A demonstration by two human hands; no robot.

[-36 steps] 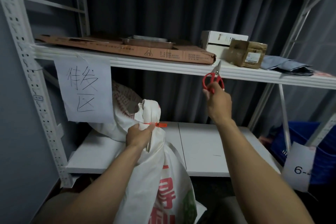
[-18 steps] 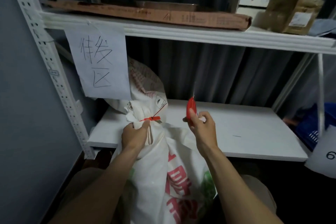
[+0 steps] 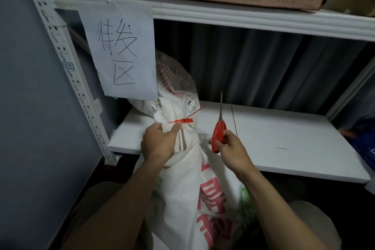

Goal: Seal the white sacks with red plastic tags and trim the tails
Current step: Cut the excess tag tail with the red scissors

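Head view, before the lower shelf [image 3: 263,148]: left hand [image 3: 160,144], grip tight on the neck of the sack [image 3: 194,178], just below the cinched tag [image 3: 183,121]. Right hand [image 3: 231,148] holds scissors [image 3: 219,132], blades closed, upright, beside the tag. Tail [image 3: 195,112] untrimmed; trimming likely comes next, requiring opened blades across the tail near the lock.
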